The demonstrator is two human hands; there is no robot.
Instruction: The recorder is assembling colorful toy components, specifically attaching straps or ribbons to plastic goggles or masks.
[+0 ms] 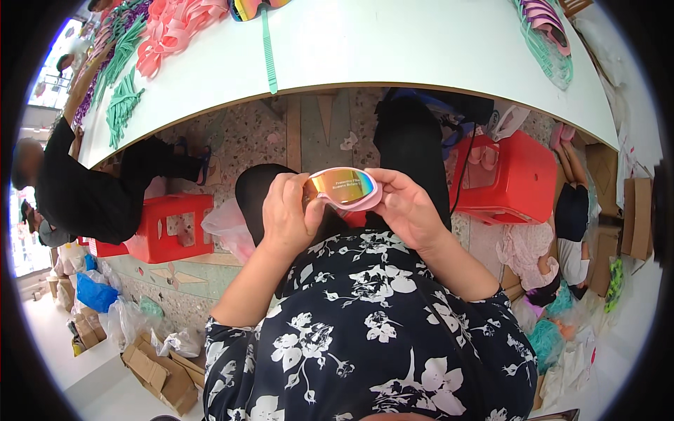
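Observation:
Above my lap I hold a pair of swimming goggles (342,186) with a wide mirrored orange-to-rainbow lens and a pale pink frame. My left hand (286,209) pinches its left end between thumb and fingers. At the other end, my right hand (408,208) grips the pink frame, with the thumb below and fingers above. No strap shows on this pair. On the white table (393,52) beyond my knees lies another pair of goggles (254,8) with a rainbow lens, its green strap (268,52) running toward the table's near edge.
Coral-pink straps (175,31) and green strap bundles (124,109) lie at the table's left. More goggles with purple and green straps (544,35) sit at its right. Red stools (502,179) stand on both sides. A person in black (84,182) sits at the left. Cardboard boxes (158,372) are at lower left.

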